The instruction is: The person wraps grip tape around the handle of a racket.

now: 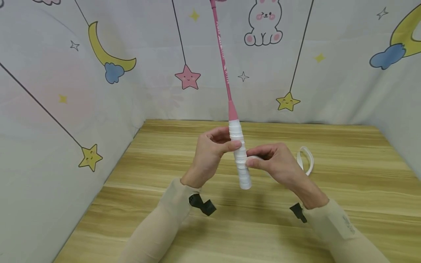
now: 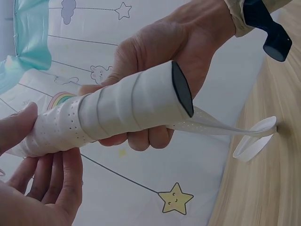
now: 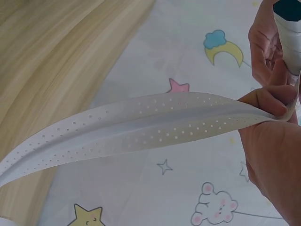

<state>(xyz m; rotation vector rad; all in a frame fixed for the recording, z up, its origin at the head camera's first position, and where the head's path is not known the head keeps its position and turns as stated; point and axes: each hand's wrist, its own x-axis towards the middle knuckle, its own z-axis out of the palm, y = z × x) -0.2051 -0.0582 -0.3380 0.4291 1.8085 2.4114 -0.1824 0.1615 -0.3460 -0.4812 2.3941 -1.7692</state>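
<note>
A badminton racket (image 1: pixel 225 69) with a pink shaft stands tilted, its head beyond the top of the head view. White perforated grip tape winds round its handle (image 2: pixel 127 103), whose dark butt end (image 2: pixel 182 88) shows in the left wrist view. My left hand (image 1: pixel 208 151) holds the upper part of the handle between thumb and fingers. Lower down, my right hand (image 1: pixel 279 164) pinches the loose grip tape (image 3: pixel 141 122) right beside the handle. From there the tape runs off as a long strip, with a loop (image 1: pixel 310 160) behind the right wrist.
Beneath the hands is a wood-grain table (image 1: pixel 256 226). A pale curtain (image 1: pixel 158 44) printed with stars, moons and a rabbit hangs behind it and along the sides. Small black devices (image 1: pixel 202 205) sit at both sleeve cuffs.
</note>
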